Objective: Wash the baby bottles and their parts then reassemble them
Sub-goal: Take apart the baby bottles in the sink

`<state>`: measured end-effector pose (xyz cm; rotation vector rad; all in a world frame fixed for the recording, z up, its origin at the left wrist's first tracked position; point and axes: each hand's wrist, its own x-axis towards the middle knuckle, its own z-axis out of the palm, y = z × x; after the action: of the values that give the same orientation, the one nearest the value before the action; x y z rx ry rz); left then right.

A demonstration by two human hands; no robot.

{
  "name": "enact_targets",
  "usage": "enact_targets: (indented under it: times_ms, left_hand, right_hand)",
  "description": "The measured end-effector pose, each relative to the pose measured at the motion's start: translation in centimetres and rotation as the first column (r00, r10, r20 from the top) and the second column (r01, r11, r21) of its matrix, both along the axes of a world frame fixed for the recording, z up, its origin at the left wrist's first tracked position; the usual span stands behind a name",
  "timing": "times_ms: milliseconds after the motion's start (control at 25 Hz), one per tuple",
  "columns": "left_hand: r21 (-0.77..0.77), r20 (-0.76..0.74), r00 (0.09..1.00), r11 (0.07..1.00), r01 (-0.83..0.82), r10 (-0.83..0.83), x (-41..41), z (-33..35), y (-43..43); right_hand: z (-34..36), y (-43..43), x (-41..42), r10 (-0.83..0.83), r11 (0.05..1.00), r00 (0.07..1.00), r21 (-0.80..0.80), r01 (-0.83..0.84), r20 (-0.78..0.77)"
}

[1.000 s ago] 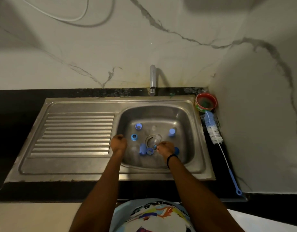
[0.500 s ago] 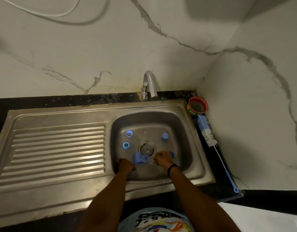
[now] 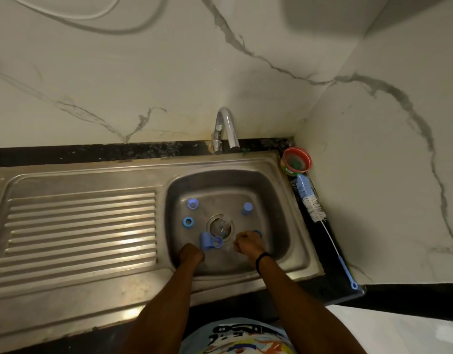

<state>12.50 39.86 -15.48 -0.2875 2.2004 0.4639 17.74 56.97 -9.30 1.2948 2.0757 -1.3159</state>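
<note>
Drawn back to the near wall of the sink (image 3: 271,190), left hand (image 3: 190,254) just beside a blue cap (image 3: 205,240), right hand (image 3: 247,244) by the drain (image 3: 220,226) — both curled, what they hold unclear — blue rings (image 3: 188,221) scattered on the sink floor

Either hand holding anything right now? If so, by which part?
Cannot tell. The left hand and right hand are both curled in the sink, palms hidden; a blue cap lies by the left.

Two bare forearms reach in from the near edge, side by side and apart. The left hand (image 3: 191,253) is bunched, knuckles up, fingers curled under. The right hand (image 3: 247,243), a thin black band (image 3: 262,259) round its wrist, is likewise curled. Whether either grips anything cannot be told.
</note>
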Motion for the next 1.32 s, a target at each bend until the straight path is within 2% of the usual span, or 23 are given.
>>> enact_targets:
  times_ms: [80, 160, 240, 320, 400, 480, 600, 840, 880, 960, 1160, 1320]
  left_hand:
    - [0.030, -0.001, 0.997, 0.996, -0.080, 0.080, 0.3, 1.1, 0.1]
    - [0.073, -0.032, 0.989, 0.987, -0.140, 0.143, 0.7, 1.9, 0.3]
    - [0.116, -0.044, 0.978, 0.973, -0.197, 0.204, 1.2, 2.6, 0.6]
    - [0.162, -0.064, 0.965, 0.957, -0.240, 0.253, 1.8, 3.4, 0.9]
    - [0.235, -0.069, 0.960, 0.940, -0.247, 0.270, 2.1, 4.1, 1.1]
    - [0.338, -0.109, 0.960, 0.918, -0.206, 0.256, 1.9, 4.4, 1.3]
    - [0.390, -0.207, 0.957, 0.914, -0.111, 0.205, 1.2, 4.9, 1.6]
    - [0.339, -0.172, 0.984, 0.936, 0.098, -0.040, -1.4, 9.5, 2.9]
    - [0.352, -0.131, 0.991, 0.934, 0.058, -0.013, -2.2, 9.8, 2.9]
    - [0.322, -0.154, 0.987, 0.947, 0.001, 0.051, -3.9, 10.6, 3.0]
    - [0.309, -0.444, 0.887, 0.951, 0.019, 0.127, -10.4, 14.0, 5.9]
    - [0.370, -0.504, 0.829, 0.928, -0.046, 0.242, -17.0, 16.5, 9.1]
  right_hand:
    - [0.6, -0.2, -0.2, 0.085, 0.996, 0.996, -0.008, -0.085, 0.008]
    - [0.5, -0.4, -0.9, 0.188, 0.981, 0.979, 0.032, -0.191, 0.081]
    - [-0.6, 0.0, -1.7, 0.177, 0.984, 0.979, 0.007, -0.179, 0.099]
    - [0.2, -0.3, -2.1, 0.180, 0.982, 0.984, -0.055, -0.180, 0.004]
    - [1.6, -1.0, -1.9, 0.139, 0.963, 0.983, -0.217, -0.163, -0.122]
    - [2.5, -1.3, -1.7, 0.161, 0.915, 0.971, -0.343, -0.213, -0.174]
    - [2.7, -0.8, -1.9, 0.218, 0.870, 0.945, -0.391, -0.301, -0.244]
    - [3.5, 1.4, -3.0, 0.132, 0.911, 0.936, -0.331, -0.244, -0.327]
    - [3.4, 1.8, -3.3, 0.116, 0.923, 0.943, -0.317, -0.218, -0.311]
    - [2.5, 2.6, -3.7, 0.116, 0.945, 0.955, -0.265, -0.191, -0.275]
    - [0.5, 3.8, -3.8, 0.115, 0.961, 0.970, -0.225, -0.163, -0.213]
    - [-0.3, 3.8, -4.3, 0.070, 0.969, 0.981, -0.221, -0.111, -0.183]
